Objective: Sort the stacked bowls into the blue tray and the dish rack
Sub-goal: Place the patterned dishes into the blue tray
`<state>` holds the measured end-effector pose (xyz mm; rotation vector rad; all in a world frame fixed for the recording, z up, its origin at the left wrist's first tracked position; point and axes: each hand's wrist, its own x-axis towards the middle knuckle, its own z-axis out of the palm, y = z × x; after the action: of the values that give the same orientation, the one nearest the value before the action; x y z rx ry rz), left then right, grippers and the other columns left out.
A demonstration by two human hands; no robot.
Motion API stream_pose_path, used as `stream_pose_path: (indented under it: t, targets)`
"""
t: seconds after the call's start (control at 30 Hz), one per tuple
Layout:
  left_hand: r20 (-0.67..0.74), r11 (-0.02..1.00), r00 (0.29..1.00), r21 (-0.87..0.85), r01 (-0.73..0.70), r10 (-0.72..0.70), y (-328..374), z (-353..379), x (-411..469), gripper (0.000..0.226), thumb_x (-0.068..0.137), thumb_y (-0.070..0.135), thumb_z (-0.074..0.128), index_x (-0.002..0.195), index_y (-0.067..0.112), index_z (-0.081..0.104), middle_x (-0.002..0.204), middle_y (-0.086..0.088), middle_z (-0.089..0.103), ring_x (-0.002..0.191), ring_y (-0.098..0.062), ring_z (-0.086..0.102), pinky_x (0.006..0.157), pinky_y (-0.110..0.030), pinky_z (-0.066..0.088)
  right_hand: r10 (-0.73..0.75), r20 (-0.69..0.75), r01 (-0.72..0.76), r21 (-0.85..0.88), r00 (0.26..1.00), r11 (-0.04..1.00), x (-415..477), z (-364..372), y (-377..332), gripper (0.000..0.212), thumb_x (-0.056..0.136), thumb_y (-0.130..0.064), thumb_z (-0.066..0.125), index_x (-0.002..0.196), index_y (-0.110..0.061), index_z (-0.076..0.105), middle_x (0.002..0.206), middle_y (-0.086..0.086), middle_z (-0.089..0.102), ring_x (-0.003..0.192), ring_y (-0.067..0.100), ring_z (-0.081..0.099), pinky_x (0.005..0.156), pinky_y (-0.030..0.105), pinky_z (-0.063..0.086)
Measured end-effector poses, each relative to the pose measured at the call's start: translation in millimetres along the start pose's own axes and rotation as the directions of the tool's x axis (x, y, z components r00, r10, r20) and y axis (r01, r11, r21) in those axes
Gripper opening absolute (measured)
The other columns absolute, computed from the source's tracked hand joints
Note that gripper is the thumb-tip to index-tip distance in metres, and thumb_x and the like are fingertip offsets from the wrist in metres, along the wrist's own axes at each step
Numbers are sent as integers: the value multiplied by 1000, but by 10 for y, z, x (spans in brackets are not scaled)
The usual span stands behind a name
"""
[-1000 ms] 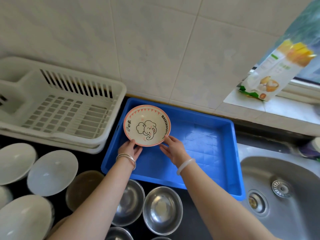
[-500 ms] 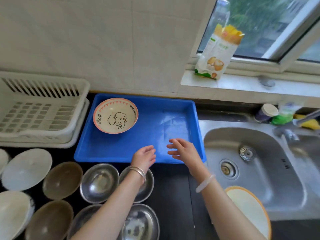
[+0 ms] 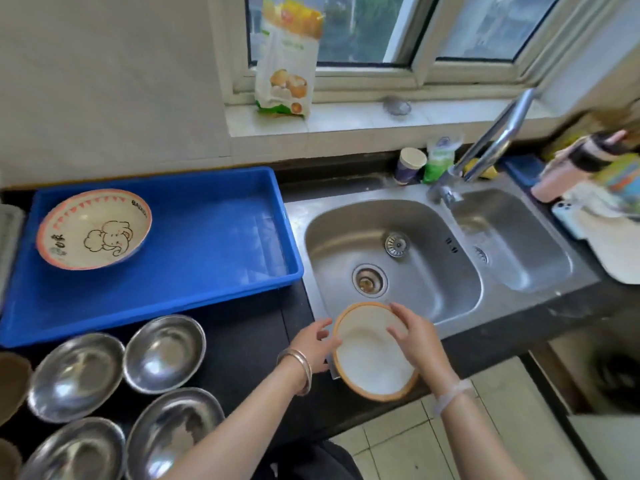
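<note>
Since the earlier frame both hands have left the blue plastic tray (image 3: 221, 289) and moved to the lower centre of the frame, at the front edge of the steel sink (image 3: 391, 247). There a white round bowl with an orange rim (image 3: 370, 355) sits. The right hand (image 3: 415, 337) lies over its right rim with fingers curled on it; the left hand (image 3: 313, 344) is half open, fingertips just touching the left rim. The cream elephant-print bowl (image 3: 93, 228) rests in the tray at the left of the frame. So the tray lies up and left from the bowl, nearer to the left hand.
</note>
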<state>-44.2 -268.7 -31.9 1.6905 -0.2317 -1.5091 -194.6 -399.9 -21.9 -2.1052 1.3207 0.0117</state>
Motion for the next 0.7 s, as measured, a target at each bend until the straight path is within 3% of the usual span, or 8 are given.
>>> stream_pose_path:
  t: [0.1,0.2,0.37,0.5,0.63,0.7]
  targets:
    - [46,996,997,-64,70,-67,-82,76,13,55,88,9,55,137,27,38,107,1,55,96,-22,59,68,-35,56,79,-33,-77,65,996,995,-65,-7,161,42,90,-17,61,131,-15,54,126,3,63,117,23,56,93,32,43]
    - [26,988,996,-126,93,-90,-115,115,30,58,87,5,55,137,29,38,101,0,55,85,-21,62,62,-36,58,84,-26,-81,105,996,991,-93,-14,246,31,92,-19,58,123,-15,60,115,3,68,103,19,61,81,28,44]
    - [-24,991,998,-119,61,-64,-43,33,-9,55,86,1,54,135,24,42,96,2,55,82,-22,63,54,-33,59,68,-12,-65,144,998,987,-69,-73,175,27,91,-20,60,116,-14,65,105,2,71,93,15,62,81,33,52]
    - [-52,981,998,-195,14,-24,126,-280,-145,47,86,8,57,129,23,46,107,-9,62,81,-23,68,47,-26,55,28,-37,-20,207,999,978,6,-121,-92,23,88,-21,63,110,-16,69,88,-5,69,82,12,64,78,36,57]
    - [-136,969,988,-224,-105,76,312,-693,-350,30,85,15,61,113,22,54,99,-7,67,76,-19,70,51,-23,55,-6,-41,21,354,999,935,114,-70,-488,18,86,-23,66,103,-21,69,80,-11,68,75,3,65,52,20,56]
    - [-187,946,975,-276,-168,119,380,-900,-457,22,85,14,62,106,18,55,97,-8,67,75,-18,69,51,-21,55,-24,-31,35,426,999,904,190,-15,-727,16,85,-20,66,100,-20,70,78,-8,70,71,7,66,48,21,54]
